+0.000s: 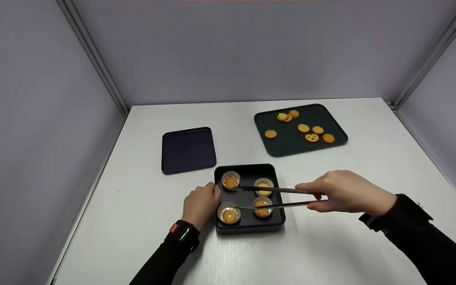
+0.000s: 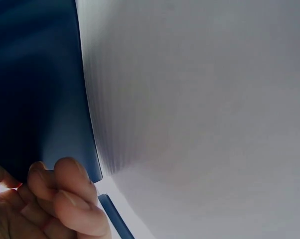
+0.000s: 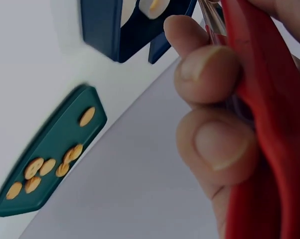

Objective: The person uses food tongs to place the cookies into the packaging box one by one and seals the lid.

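Observation:
My right hand (image 1: 342,192) holds a pair of tongs (image 1: 287,190) with red handles (image 3: 262,99). The two metal arms stand apart and reach leftward over a dark square baking tin (image 1: 247,198). One tip is beside the far left paper-cupped cookie (image 1: 231,181); the other is over the near left cup (image 1: 229,215). Two more cups, one with a yellow top (image 1: 263,187) and one with an orange-brown cookie (image 1: 262,209), sit on the right under the arms. With curled fingers (image 2: 75,209), my left hand (image 1: 202,204) holds the tin's left side. Its exact contact is partly hidden.
A dark purple tray (image 1: 188,151) lies beyond the tin to the left. Farther right is a green tray (image 1: 287,146) with several loose cookies, among them a pretzel-shaped one (image 1: 312,137). The white table (image 1: 141,221) is walled by grey panels at the back and sides.

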`<act>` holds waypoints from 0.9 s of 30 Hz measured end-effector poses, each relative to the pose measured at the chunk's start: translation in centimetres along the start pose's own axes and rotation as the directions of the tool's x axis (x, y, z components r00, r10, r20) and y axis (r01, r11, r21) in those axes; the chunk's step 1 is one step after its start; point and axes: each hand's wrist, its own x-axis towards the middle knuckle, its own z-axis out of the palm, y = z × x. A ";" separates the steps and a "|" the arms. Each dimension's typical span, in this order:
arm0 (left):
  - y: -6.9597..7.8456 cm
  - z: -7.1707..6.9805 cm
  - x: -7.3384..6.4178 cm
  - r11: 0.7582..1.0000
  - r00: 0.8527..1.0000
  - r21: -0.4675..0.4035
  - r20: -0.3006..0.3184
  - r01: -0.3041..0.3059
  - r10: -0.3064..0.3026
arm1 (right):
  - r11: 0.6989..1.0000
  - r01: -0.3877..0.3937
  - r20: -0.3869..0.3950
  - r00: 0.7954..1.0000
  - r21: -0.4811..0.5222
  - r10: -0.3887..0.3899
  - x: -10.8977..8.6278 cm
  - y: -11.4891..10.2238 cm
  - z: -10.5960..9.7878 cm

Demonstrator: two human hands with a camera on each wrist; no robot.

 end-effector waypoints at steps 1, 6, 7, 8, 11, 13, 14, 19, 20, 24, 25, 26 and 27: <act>0.0 0.0 0.0 1.000 1.000 0.001 0.004 0.002 -0.002 | 1.000 0.002 -0.018 1.000 0.000 -0.002 -0.3 0.2 0.0; 0.0 0.0 0.0 1.000 1.000 -0.005 0.009 0.005 -0.005 | 1.000 -0.011 -0.086 0.996 0.001 0.011 -1.9 1.1 -0.2; 0.0 0.0 0.0 1.000 1.000 -0.005 0.009 0.004 -0.004 | 1.000 -0.019 -0.094 0.995 0.001 0.019 -2.2 1.3 -0.2; 0.0 0.0 0.0 1.000 1.000 -0.004 0.008 0.004 -0.004 | 1.000 -0.026 -0.103 0.994 -0.001 0.026 -2.5 1.5 -0.3; 0.0 0.0 0.0 1.000 1.000 -0.003 0.002 0.003 -0.003 | 0.999 -0.040 -0.129 0.991 0.001 0.040 -3.3 2.1 -0.5; 0.0 0.0 0.0 1.000 1.000 -0.002 -0.003 0.003 -0.003 | 0.999 -0.043 -0.152 0.987 0.006 0.043 -3.7 2.6 -0.6; 0.0 0.0 0.0 1.000 1.000 -0.002 -0.004 0.004 -0.004 | 0.999 -0.044 -0.163 0.986 0.011 0.045 -3.9 2.8 -0.6; 0.0 0.0 0.0 1.000 1.000 0.000 -0.004 0.006 -0.006 | 0.997 -0.072 -0.204 0.976 0.042 0.079 -4.7 3.8 -0.8; 0.0 0.0 0.0 1.000 1.000 0.001 -0.002 0.006 -0.006 | 0.996 -0.083 -0.216 0.972 0.046 0.091 -4.8 4.1 -0.7; 0.0 0.0 0.0 1.000 1.000 0.003 -0.004 0.006 -0.006 | 0.980 -0.188 -0.247 0.949 0.060 0.197 -5.5 5.1 -0.5; 0.0 0.0 0.0 1.000 1.000 0.004 -0.006 0.005 -0.005 | 0.974 -0.218 -0.260 0.939 0.060 0.226 -5.7 5.4 -0.4; 0.0 0.0 0.0 1.000 1.000 0.006 -0.008 0.002 -0.002 | 0.967 -0.246 -0.274 0.928 0.064 0.254 -5.9 5.7 -0.2; 0.0 0.0 0.0 1.000 1.000 0.006 -0.010 0.000 0.000 | 0.959 -0.277 -0.284 0.916 0.067 0.284 -6.1 6.1 0.0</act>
